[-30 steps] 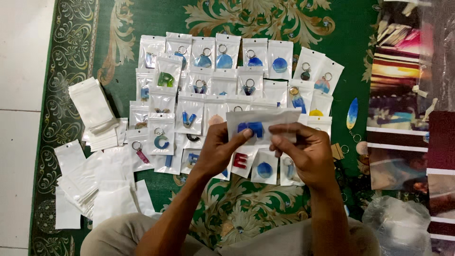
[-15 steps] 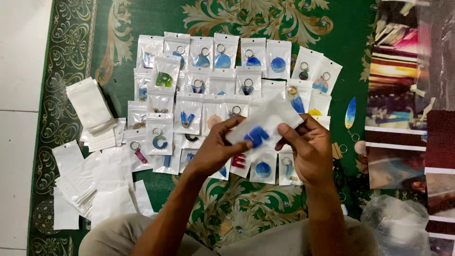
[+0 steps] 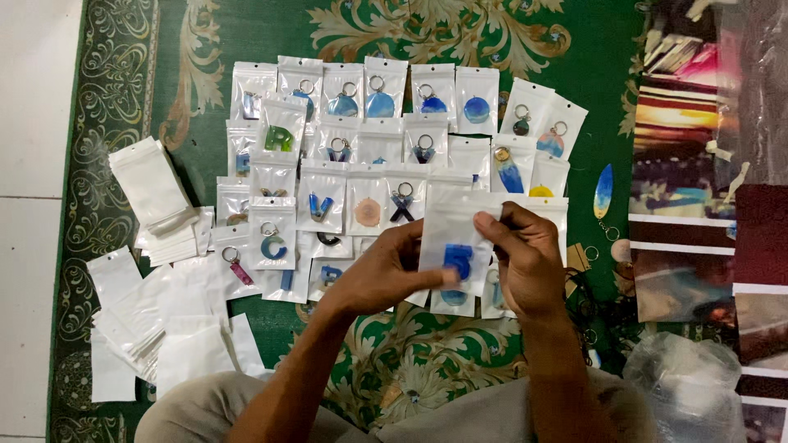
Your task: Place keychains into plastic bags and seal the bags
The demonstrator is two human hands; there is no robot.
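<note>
While rows of small white pouches (image 3: 365,143) lie on the green carpet (image 3: 246,29) beyond our hands, each holding a resin keychain such as a green letter (image 3: 278,138) or a blue disc (image 3: 476,109), we hold one white pouch (image 3: 456,238) just above the near rows. Our left hand (image 3: 386,275) pinches its lower edge and our right hand (image 3: 525,258) pinches its right side; a blue shape (image 3: 458,261) shows through its clear front. Empty pouches (image 3: 152,193) are stacked at the left.
</note>
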